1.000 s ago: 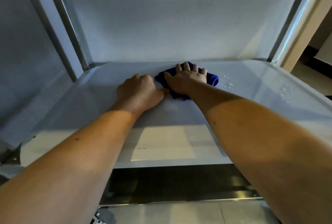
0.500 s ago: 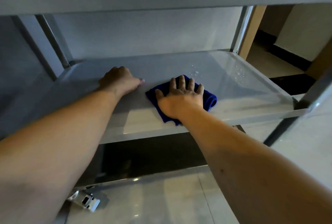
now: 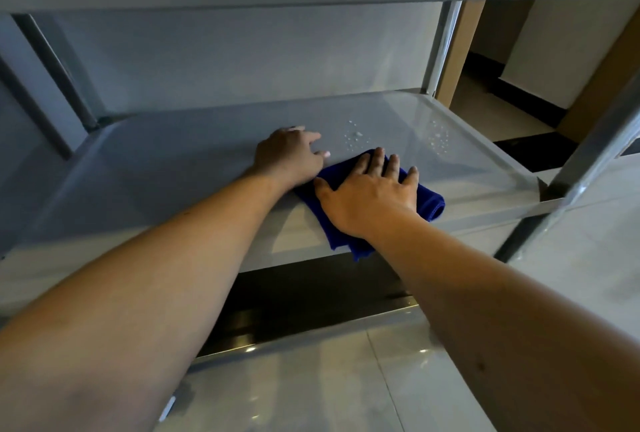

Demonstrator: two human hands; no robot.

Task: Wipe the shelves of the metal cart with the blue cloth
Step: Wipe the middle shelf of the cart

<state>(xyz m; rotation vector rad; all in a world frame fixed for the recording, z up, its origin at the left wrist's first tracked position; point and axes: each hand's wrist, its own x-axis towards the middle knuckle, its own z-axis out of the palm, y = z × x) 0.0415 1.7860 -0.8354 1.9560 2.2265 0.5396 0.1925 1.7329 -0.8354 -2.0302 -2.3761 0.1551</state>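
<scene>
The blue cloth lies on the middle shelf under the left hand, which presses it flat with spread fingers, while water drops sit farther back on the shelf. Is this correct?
One detail is wrong: the head view shows the right hand pressing the blue cloth flat with spread fingers, not the left. The left hand rests on the bare middle shelf beside the cloth. The water drops do sit farther back.

Folded blue cloth [image 3: 427, 201] flat on metal cart's middle shelf [image 3: 173, 168], apparently overhanging its front edge.

An indoor utility or kitchen-like room: a tiered metal cart [image 3: 467, 161] stands on glossy floor tiles [image 3: 311, 379], with a doorway [image 3: 502, 61] at upper right.
</scene>
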